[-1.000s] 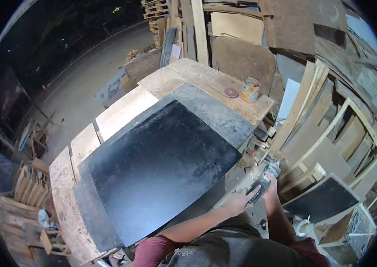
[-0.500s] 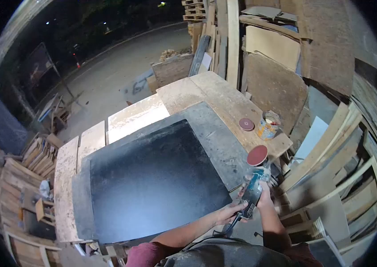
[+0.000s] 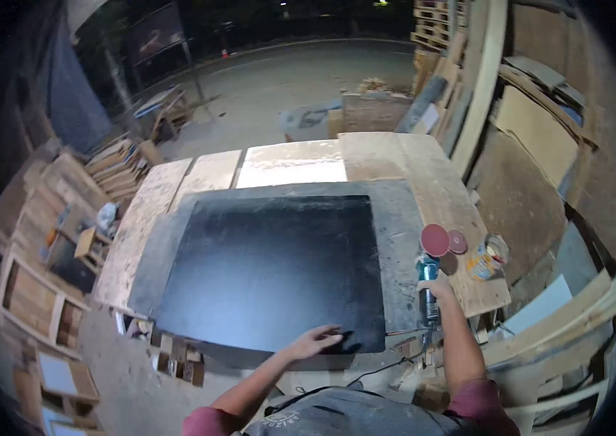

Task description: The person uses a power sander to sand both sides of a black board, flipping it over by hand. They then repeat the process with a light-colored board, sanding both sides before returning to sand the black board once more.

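My right hand is wrapped round the teal and black body of an angle grinder. The grinder has a round red sanding disc at its far end, face up, and overlaps the right part of the worktable. From its rear a dark cord trails back towards my waist. Holding nothing, my left hand hovers low over the near edge of a large black panel, fingers stretched out to the right, with a dark shadow beside them. The panel lies flat on a bigger grey board.
A second, smaller red disc and an open tin with an orange label stand on the right of the wooden tabletop. Stacked boards and timber line the right side. Wooden frames and planks lie at left.
My left hand has let go of the grinder and moved left to the panel. My right hand has carried the grinder forward. The view has turned left.
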`<action>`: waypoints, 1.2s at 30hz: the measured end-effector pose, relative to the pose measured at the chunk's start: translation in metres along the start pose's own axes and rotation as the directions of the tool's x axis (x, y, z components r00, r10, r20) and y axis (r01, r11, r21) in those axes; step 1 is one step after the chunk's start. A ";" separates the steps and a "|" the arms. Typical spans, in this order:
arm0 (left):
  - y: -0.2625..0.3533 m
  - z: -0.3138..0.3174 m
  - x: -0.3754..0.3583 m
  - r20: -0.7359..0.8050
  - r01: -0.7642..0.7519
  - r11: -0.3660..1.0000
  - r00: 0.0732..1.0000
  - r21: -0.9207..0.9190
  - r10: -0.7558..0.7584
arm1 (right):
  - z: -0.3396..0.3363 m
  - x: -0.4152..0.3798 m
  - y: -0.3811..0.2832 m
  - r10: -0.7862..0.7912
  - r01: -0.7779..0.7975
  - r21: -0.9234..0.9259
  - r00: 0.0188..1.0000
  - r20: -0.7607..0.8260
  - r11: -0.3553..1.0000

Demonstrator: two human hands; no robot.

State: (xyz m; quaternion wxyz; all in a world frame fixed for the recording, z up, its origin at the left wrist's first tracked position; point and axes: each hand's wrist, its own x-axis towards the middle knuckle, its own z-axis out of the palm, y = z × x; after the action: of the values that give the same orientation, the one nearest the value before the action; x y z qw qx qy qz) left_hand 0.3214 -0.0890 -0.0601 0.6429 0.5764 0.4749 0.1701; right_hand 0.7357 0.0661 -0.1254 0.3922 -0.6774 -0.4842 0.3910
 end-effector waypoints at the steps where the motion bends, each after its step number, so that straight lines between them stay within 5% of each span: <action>1: -0.013 -0.017 -0.022 -0.011 0.049 0.994 0.999 -0.095 -0.051 | 0.001 -0.004 -0.009 0.022 -0.026 0.114 0.999 0.035 0.993; 4: -0.050 -0.042 -0.081 -0.157 0.036 0.951 0.984 -0.308 -0.088 | 0.003 0.005 -0.013 0.014 -0.029 0.111 0.990 0.138 0.993; 8: -0.116 -0.044 -0.115 -0.424 0.019 0.789 0.836 -0.614 -0.350 | 0.007 0.030 0.012 0.046 -0.036 -0.160 0.997 0.055 0.986; 10: -0.150 -0.043 -0.118 -0.475 0.013 0.736 0.757 -0.677 -0.449 | 0.007 0.037 0.015 0.080 -0.077 -0.352 0.997 -0.007 0.933; 13: -0.153 -0.042 -0.125 -0.470 -0.078 0.634 0.741 -0.770 -0.480 | 0.005 0.023 0.005 0.084 -0.065 -0.310 0.995 0.048 0.948; 19: -0.179 -0.079 -0.103 -0.524 -0.499 0.173 0.756 -0.849 -0.392 | 0.009 0.007 0.034 -0.027 -0.021 -0.382 0.992 -0.120 0.924; 20: -0.181 -0.084 -0.098 -0.525 -0.500 0.170 0.760 -0.849 -0.384 | 0.014 -0.004 0.026 -0.009 -0.078 -0.421 0.980 -0.200 0.904; 22: -0.187 -0.099 -0.087 -0.480 -0.431 0.234 0.657 -0.872 -0.581 | 0.020 -0.033 0.009 0.029 -0.066 -0.405 0.995 -0.097 0.912; 23: -0.192 -0.103 -0.087 -0.500 -0.431 0.255 0.740 -0.866 -0.450 | 0.034 -0.052 0.004 -0.232 -0.084 -0.624 0.883 -0.408 0.777; 24: -0.186 -0.107 -0.089 -0.497 -0.423 0.261 0.750 -0.868 -0.437 | 0.051 -0.074 -0.005 -0.522 -0.207 -0.772 0.629 -0.576 0.601; 25: -0.169 -0.108 -0.097 -0.525 -0.445 0.281 0.756 -0.850 -0.392 | 0.062 -0.112 -0.048 -0.420 -0.158 -0.725 0.724 -0.547 0.671; 26: -0.151 -0.110 -0.107 -0.547 -0.461 0.303 0.762 -0.834 -0.347 | 0.076 -0.126 -0.059 -0.411 -0.178 -0.712 0.712 -0.570 0.679; 28: -0.111 -0.121 -0.126 -0.487 -0.401 0.294 0.806 -0.868 -0.336 | 0.097 -0.159 -0.064 -0.396 0.233 -0.590 0.904 -0.162 0.773; 30: -0.078 -0.137 -0.145 -0.458 -0.363 0.343 0.853 -0.866 -0.252 | 0.113 -0.173 -0.098 -0.023 -0.004 -0.436 0.998 -0.057 0.900; 31: -0.108 -0.156 -0.131 -0.583 -0.418 0.494 0.775 -0.763 -0.244 | 0.110 -0.158 -0.083 0.017 0.009 -0.325 0.997 0.077 0.946; 32: -0.110 -0.168 -0.135 -0.556 -0.384 0.518 0.799 -0.764 -0.229 | 0.107 -0.135 -0.052 0.049 -0.006 -0.222 0.981 0.188 0.975; 33: -0.108 -0.177 -0.141 -0.564 -0.420 0.516 0.810 -0.747 -0.157 | 0.107 -0.160 -0.095 0.106 -0.048 -0.234 0.964 0.242 0.971; 36: -0.087 -0.201 -0.160 -0.558 -0.447 0.521 0.827 -0.727 -0.069 | 0.132 -0.168 -0.101 0.148 -0.123 -0.289 0.987 0.065 0.949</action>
State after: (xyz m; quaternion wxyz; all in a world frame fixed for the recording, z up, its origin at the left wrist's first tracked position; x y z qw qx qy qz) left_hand 0.0517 -0.1194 -0.0491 0.6590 0.1799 0.4213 0.5966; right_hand 0.5424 -0.0529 -0.0594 0.2419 -0.7409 -0.5040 0.3721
